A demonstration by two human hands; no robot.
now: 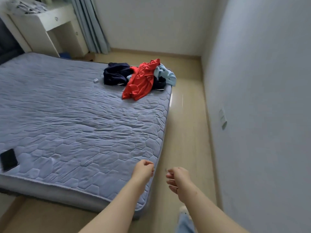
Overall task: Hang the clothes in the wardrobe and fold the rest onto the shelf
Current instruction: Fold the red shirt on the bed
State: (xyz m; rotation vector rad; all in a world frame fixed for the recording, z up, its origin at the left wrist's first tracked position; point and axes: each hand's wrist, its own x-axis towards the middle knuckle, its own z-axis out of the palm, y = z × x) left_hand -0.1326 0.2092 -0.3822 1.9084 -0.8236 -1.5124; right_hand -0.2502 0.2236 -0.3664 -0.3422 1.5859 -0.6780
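A pile of clothes lies at the far right corner of the bed (pixel 75 118): a red garment (pixel 141 81) on top, a dark navy garment (pixel 115 74) to its left and a light blue garment (pixel 165 74) hanging over the bed's edge. My left hand (pixel 143 169) hovers over the near right corner of the mattress, fingers loosely curled, holding nothing. My right hand (pixel 176 178) is beside it over the floor, fingers also loosely curled and empty. Both hands are far from the pile. No wardrobe or shelf is in view.
A black phone (pixel 8 159) lies on the bed's near left side and a small white object (pixel 96 80) sits near the pile. A white desk (pixel 50 27) and curtains (pixel 90 24) stand at the back. A strip of floor (pixel 185 123) runs between bed and right wall.
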